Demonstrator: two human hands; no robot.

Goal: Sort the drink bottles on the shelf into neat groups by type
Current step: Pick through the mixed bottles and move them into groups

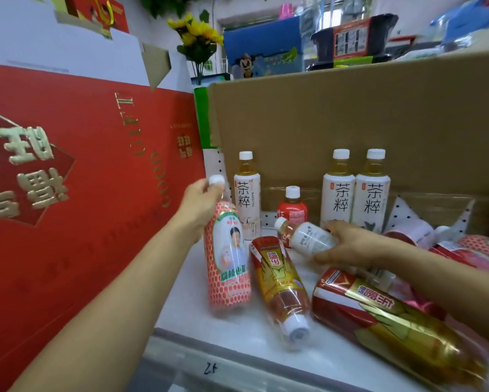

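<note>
Far left, a big red cardboard gift box with gold lettering (68, 165) walls off the white shelf (209, 335). Next to it, the left hand (200, 205) is wrapped round the neck of a tall plastic bottle with a pink-and-white honeycomb label (229, 264), just under its white cap, and the bottle stands near-upright at the shelf's left end. Right behind it stands a white-labelled tea bottle with amber liquid and a white cap (246, 193).

Moving along, a red-and-gold labelled bottle (280, 284) lies on its side, cap towards the camera. A small red-labelled bottle (292, 207) stands further back. In front of that, the right hand (347, 244) grips a small white-labelled bottle (308, 236) round its body, tipped on its side with the cap pointing left.

Behind the hand, two more white tea bottles (339, 193) stand side by side, touching, against the brown cardboard box wall (350, 114). Front right, a large red-and-gold bottle (393, 315) lies flat. More pink and red bottles (478, 250) lie jumbled at the far right.
</note>
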